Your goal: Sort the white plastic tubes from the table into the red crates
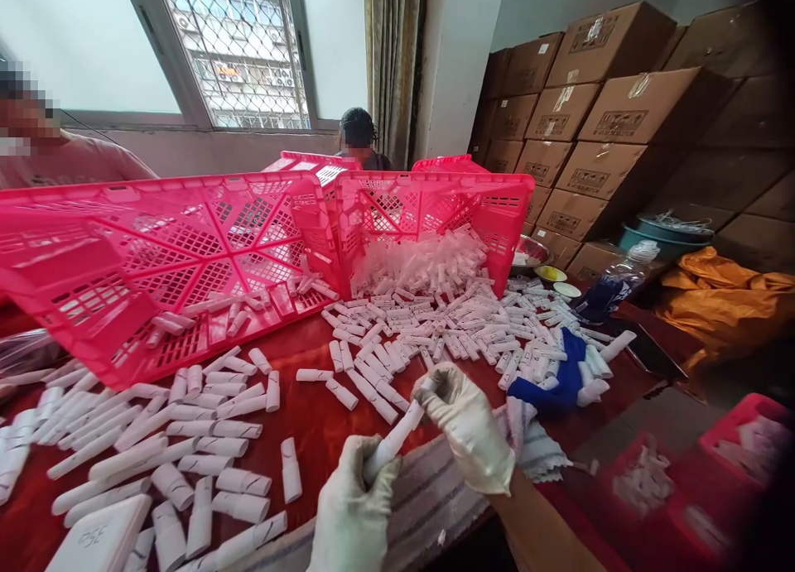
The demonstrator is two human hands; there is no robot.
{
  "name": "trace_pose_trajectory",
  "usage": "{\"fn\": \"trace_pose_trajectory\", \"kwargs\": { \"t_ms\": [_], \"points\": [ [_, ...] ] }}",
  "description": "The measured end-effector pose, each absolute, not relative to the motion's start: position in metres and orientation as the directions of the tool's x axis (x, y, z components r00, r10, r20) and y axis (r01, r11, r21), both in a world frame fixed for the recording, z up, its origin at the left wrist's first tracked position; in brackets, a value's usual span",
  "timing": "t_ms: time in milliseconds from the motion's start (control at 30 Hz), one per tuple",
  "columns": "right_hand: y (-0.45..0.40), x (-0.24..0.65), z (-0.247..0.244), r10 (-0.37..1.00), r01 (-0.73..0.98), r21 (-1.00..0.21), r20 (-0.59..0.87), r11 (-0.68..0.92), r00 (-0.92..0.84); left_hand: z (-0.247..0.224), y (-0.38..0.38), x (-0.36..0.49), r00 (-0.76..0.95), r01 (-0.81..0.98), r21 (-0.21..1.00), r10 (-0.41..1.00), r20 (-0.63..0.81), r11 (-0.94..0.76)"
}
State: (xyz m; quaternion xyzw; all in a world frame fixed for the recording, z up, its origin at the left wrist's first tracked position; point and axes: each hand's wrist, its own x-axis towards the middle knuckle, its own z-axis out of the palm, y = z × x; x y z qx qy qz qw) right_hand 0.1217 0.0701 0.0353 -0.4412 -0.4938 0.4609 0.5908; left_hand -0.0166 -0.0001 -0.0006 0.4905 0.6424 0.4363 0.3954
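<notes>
Both of my hands wear white gloves and are raised over the near edge of a red table [310, 439]. A white tube [397, 439] slants between them. My left hand [357, 506] is wrapped round its lower end. The fingers of my right hand [463, 423] pinch its upper end. Many similar white tubes [242, 481] lie loose on the left part of the table. More short white pieces [435, 324] are heaped beyond my hands. A striped cloth [428, 489] lies under and behind my hands along the edge.
Pink baskets [217, 233] lie tipped on their sides across the table. A blue cloth [556, 382], a bottle [614, 282] and an orange bag [714, 299] are at the right. A white device [99, 539] sits front left. Two people are beyond the baskets; cartons [609, 108] stand behind.
</notes>
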Motion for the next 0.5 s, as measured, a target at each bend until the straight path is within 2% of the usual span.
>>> {"fn": "trace_pose_trajectory", "kwargs": {
  "t_ms": [167, 267, 400, 500],
  "points": [
    [0.063, 0.117, 0.029, 0.976, -0.241, -0.955, 0.131, 0.172, 0.177, -0.005, -0.001, -0.007, -0.238, 0.175, 0.973, 0.966, -0.104, 0.148],
    [0.065, 0.115, 0.026, 0.996, -0.355, -0.933, 0.031, 0.060, 0.089, -0.007, 0.001, 0.001, -0.181, 0.057, 0.990, 0.977, -0.114, 0.126],
    [0.065, 0.115, 0.024, 0.999, -0.273, -0.961, 0.040, 0.040, 0.005, -0.005, 0.004, -0.001, -0.084, -0.094, 0.976, 0.975, -0.206, 0.198],
    [0.059, 0.115, 0.021, 0.999, -0.213, -0.976, 0.034, 0.038, 0.023, -0.005, 0.004, -0.008, -0.142, 0.016, 0.987, 0.977, -0.157, 0.161]
  ]
}}
